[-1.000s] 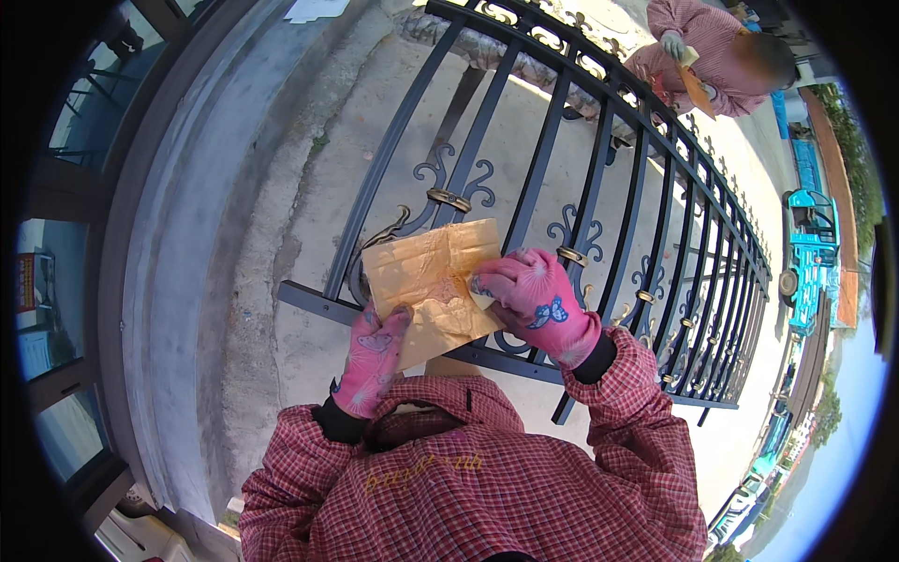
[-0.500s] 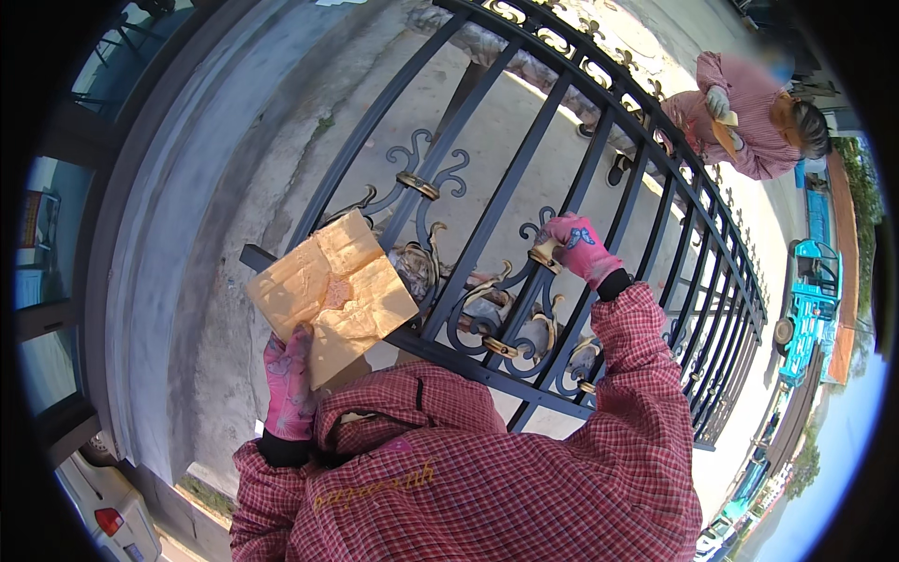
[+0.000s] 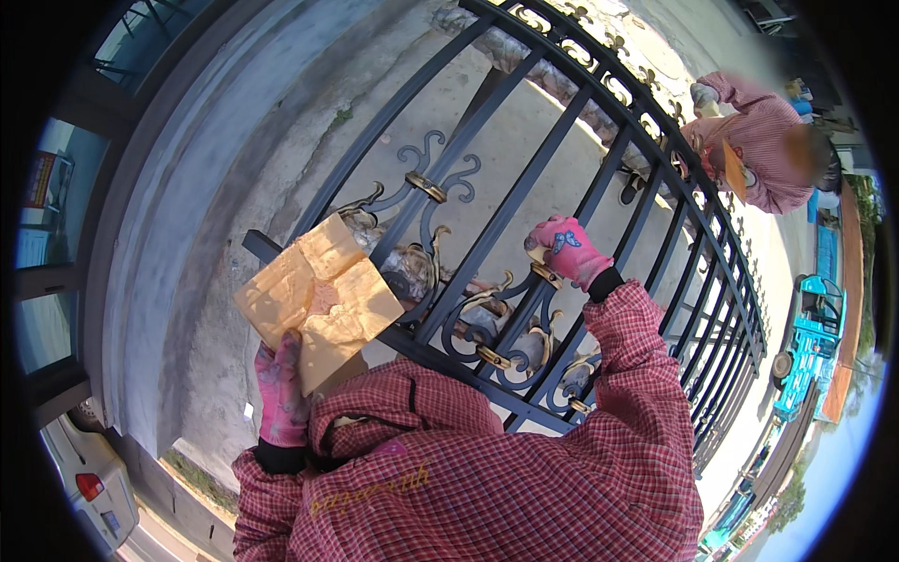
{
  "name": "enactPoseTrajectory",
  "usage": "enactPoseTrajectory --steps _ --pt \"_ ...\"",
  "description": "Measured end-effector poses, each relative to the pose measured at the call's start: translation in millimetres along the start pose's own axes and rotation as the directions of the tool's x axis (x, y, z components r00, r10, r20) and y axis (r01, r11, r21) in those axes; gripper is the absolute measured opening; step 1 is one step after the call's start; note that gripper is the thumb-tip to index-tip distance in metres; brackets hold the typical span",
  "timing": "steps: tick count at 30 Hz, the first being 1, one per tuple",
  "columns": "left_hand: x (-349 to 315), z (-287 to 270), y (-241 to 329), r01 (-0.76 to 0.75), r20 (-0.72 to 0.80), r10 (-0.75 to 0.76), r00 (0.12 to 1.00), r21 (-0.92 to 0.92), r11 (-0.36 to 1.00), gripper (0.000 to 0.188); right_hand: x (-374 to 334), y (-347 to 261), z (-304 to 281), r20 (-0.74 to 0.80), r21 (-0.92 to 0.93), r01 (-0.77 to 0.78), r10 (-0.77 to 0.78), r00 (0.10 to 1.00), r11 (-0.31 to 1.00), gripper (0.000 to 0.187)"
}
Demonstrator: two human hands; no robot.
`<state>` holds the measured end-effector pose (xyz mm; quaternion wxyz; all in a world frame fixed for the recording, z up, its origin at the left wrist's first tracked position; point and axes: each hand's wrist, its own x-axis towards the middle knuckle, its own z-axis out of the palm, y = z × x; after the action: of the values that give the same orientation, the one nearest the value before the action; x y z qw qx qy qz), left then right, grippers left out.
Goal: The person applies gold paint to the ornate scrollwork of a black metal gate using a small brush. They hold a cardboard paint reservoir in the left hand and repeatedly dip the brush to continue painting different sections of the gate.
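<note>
My left hand [image 3: 280, 398], in a pink glove, grips the lower edge of a square piece of cardboard [image 3: 351, 314] with creased, gold-stained faces and a darker patch in its middle. My right hand [image 3: 579, 253], in a pink glove with a blue butterfly, is closed in a pinch on a small pale piece of sponge [image 3: 536, 252]. The sponge is just above a gold-coloured collar [image 3: 546, 274] on a bar of the dark metal fence panel [image 3: 507, 220]. Scrollwork with gold tips curls around the bars near that hand. Another gold collar [image 3: 426, 185] shows farther left.
Beyond the panel, a person [image 3: 763, 145] in a checked smock holds a brown card [image 3: 734, 170]. A grey stone ledge [image 3: 178, 234] runs along the left. Wrapped material [image 3: 510, 51] lies under the panel's far side. A turquoise truck [image 3: 817, 323] stands at the right.
My right hand has lifted slightly from the gold collar, the sponge still in its fingers. The cardboard has shifted a little left. The other person has moved their hands farther apart.
</note>
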<state>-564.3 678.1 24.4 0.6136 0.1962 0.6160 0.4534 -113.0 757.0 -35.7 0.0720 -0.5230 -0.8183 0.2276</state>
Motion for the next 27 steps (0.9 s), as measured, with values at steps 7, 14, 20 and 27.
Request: enactPoseTrajectory --steps 7,14,20,27 --pt "-2.3 6.7 3.9 0.015 -0.038 -0.014 0.999 0.040 0.999 0.032 -4.4 2.7 -2.1 -0.016 -0.077 -0.021 0.019 1.000 0.997 0.028" --pt "-0.2 6.4 -4.4 0.012 -0.011 -0.011 1.000 0.058 0.998 0.031 -14.7 8.2 -4.4 0.086 -0.015 -0.070 0.071 0.994 0.997 0.034" --pt "-0.8 14.9 -3.2 0.011 -0.025 -0.011 1.000 0.010 1.000 0.034 -27.6 -8.0 -18.8 0.107 -0.023 -0.075 0.077 0.991 0.997 0.034" --pt "-3.3 20.5 1.7 0.011 0.013 -0.011 1.000 0.025 1.000 0.037 -22.7 -26.0 -13.2 0.030 0.015 -0.141 0.141 0.990 0.990 0.032"
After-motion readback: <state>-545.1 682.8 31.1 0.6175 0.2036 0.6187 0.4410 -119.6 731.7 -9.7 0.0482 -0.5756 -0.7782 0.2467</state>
